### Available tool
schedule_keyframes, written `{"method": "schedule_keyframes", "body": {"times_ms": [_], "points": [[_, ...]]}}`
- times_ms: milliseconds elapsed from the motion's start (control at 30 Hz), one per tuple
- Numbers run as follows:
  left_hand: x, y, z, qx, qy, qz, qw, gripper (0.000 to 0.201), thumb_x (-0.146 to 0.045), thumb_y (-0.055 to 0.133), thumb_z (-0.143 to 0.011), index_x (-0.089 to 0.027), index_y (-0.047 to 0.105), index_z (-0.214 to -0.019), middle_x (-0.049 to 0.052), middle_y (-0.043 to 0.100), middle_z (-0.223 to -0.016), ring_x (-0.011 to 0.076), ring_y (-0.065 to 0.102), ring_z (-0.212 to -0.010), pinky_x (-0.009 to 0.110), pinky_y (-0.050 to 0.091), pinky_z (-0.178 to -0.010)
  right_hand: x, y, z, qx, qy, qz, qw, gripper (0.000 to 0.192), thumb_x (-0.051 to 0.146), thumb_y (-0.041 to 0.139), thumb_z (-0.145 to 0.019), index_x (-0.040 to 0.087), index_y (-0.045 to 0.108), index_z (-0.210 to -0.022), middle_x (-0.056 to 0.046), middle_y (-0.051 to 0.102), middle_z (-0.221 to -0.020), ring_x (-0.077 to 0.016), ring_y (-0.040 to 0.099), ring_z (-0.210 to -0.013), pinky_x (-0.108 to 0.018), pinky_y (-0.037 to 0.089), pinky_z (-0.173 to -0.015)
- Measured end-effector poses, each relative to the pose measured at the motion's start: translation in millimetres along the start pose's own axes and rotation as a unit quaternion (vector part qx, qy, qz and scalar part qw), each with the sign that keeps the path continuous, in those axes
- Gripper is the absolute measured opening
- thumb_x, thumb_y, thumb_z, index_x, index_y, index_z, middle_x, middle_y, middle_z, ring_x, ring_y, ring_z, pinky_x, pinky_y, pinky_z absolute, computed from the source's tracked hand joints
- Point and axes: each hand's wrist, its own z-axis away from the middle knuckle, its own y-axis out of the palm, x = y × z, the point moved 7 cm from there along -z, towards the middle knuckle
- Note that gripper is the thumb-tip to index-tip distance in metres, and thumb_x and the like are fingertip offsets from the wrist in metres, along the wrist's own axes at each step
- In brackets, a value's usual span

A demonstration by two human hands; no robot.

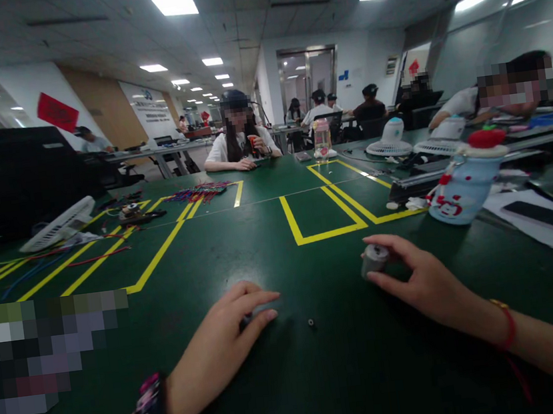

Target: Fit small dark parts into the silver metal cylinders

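My right hand [418,269] grips a small grey metal cylinder [375,261], which looks like a small motor, between thumb and fingers just above the green table. Its round end with a dark centre faces up. Over the table to the left, my left hand [233,323] is curled, thumb and fingers close together. A light grey piece [258,311] shows between them, mostly hidden by the fingers, so its kind is unclear. On the table between my hands lies a tiny dark ring-shaped part [311,323], touched by neither hand.
Yellow tape [330,235] marks areas on the green table [242,251]. A blue bottle with a red lid [467,180] stands at right by white paper [540,221]. Coloured wires [199,193] and a white fan [60,225] lie left. A person [240,137] sits opposite.
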Motion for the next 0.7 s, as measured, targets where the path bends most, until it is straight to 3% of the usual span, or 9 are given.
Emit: {"method": "schedule_keyframes", "body": {"times_ms": [133, 233, 300, 367, 400, 467, 567, 633, 700], "points": [[41, -23.4, 23, -0.012, -0.022, -0.115, 0.993, 0.024, -0.034, 0.043, -0.094, -0.027, 0.059, -0.112, 0.004, 0.056, -0.107, 0.0205, 0.056, -0.094, 0.034, 0.047, -0.081, -93, -59, 11, -0.064, 0.127, 0.128, 0.982, 0.062, 0.056, 0.057, -0.074, 0.026, 0.046, -0.127, -0.009, 0.062, -0.108, -0.0234, 0.064, -0.082, -0.037, 0.053, -0.067], [58, -22.9, 30, -0.003, -0.029, -0.169, 0.985, 0.023, -0.034, 0.042, -0.094, -0.026, 0.06, -0.107, 0.005, 0.057, -0.106, 0.0216, 0.057, -0.092, 0.035, 0.047, -0.08, -124, -80, 16, -0.081, 0.155, 0.208, 0.962, 0.063, 0.059, 0.056, -0.073, 0.024, 0.048, -0.124, -0.011, 0.063, -0.105, -0.0276, 0.062, -0.085, -0.039, 0.05, -0.068], [59, -17.2, 30, 0.008, -0.025, -0.198, 0.98, 0.023, -0.032, 0.04, -0.095, -0.025, 0.059, -0.106, 0.005, 0.059, -0.105, 0.0219, 0.057, -0.092, 0.036, 0.046, -0.08, -104, -83, 16, -0.133, 0.104, 0.284, 0.944, 0.067, 0.06, 0.058, -0.07, 0.022, 0.048, -0.124, -0.013, 0.057, -0.118, -0.0335, 0.056, -0.104, -0.047, 0.045, -0.082], [56, -12.2, 29, 0.016, -0.02, -0.227, 0.974, 0.024, -0.03, 0.039, -0.095, -0.026, 0.059, -0.107, 0.004, 0.06, -0.104, 0.0226, 0.058, -0.091, 0.038, 0.046, -0.081, -59, -68, 13, -0.163, 0.011, 0.322, 0.932, 0.066, 0.059, 0.059, -0.07, 0.022, 0.048, -0.125, -0.012, 0.05, -0.128, -0.0348, 0.045, -0.117, -0.052, 0.035, -0.094], [54, -10.6, 29, 0.019, -0.017, -0.24, 0.97, 0.024, -0.029, 0.038, -0.095, -0.026, 0.059, -0.107, 0.004, 0.06, -0.105, 0.0229, 0.058, -0.091, 0.039, 0.046, -0.081, -33, -52, 10, -0.141, -0.039, 0.311, 0.939, 0.061, 0.056, 0.058, -0.073, 0.024, 0.049, -0.124, -0.01, 0.049, -0.129, -0.0325, 0.043, -0.12, -0.052, 0.032, -0.096], [49, -9.2, 28, 0.024, -0.009, -0.258, 0.966, 0.025, -0.028, 0.038, -0.095, -0.027, 0.059, -0.11, 0.005, 0.06, -0.107, 0.0234, 0.058, -0.091, 0.04, 0.046, -0.081, 16, -6, 4, -0.022, -0.121, 0.234, 0.964, 0.043, 0.048, 0.053, -0.082, 0.031, 0.052, -0.121, -0.004, 0.053, -0.125, -0.0243, 0.046, -0.116, -0.045, 0.033, -0.095], [46, -9.7, 30, 0.028, 0.003, -0.269, 0.963, 0.027, -0.027, 0.037, -0.095, -0.027, 0.057, -0.114, 0.005, 0.06, -0.108, 0.0231, 0.058, -0.092, 0.039, 0.046, -0.081, 70, 54, 1, 0.133, -0.167, 0.115, 0.97, 0.03, 0.042, 0.051, -0.086, 0.035, 0.058, -0.114, 0.0, 0.058, -0.116, -0.0181, 0.049, -0.106, -0.037, 0.035, -0.088], [46, -10.1, 30, 0.027, 0.011, -0.277, 0.96, 0.028, -0.026, 0.037, -0.095, -0.026, 0.057, -0.116, 0.006, 0.06, -0.108, 0.0229, 0.058, -0.092, 0.039, 0.046, -0.081, 86, 75, -2, 0.163, -0.173, 0.084, 0.968, 0.022, 0.039, 0.051, -0.087, 0.034, 0.063, -0.104, 0.001, 0.06, -0.106, -0.0164, 0.05, -0.098, -0.036, 0.034, -0.084], [46, -10.2, 31, 0.023, 0.019, -0.282, 0.959, 0.029, -0.027, 0.037, -0.095, -0.026, 0.057, -0.117, 0.006, 0.06, -0.108, 0.0227, 0.059, -0.091, 0.039, 0.047, -0.08, 87, 76, -5, 0.156, -0.169, 0.08, 0.97, 0.019, 0.037, 0.05, -0.088, 0.031, 0.065, -0.095, 0.001, 0.061, -0.099, -0.0154, 0.051, -0.092, -0.035, 0.033, -0.082]]}}
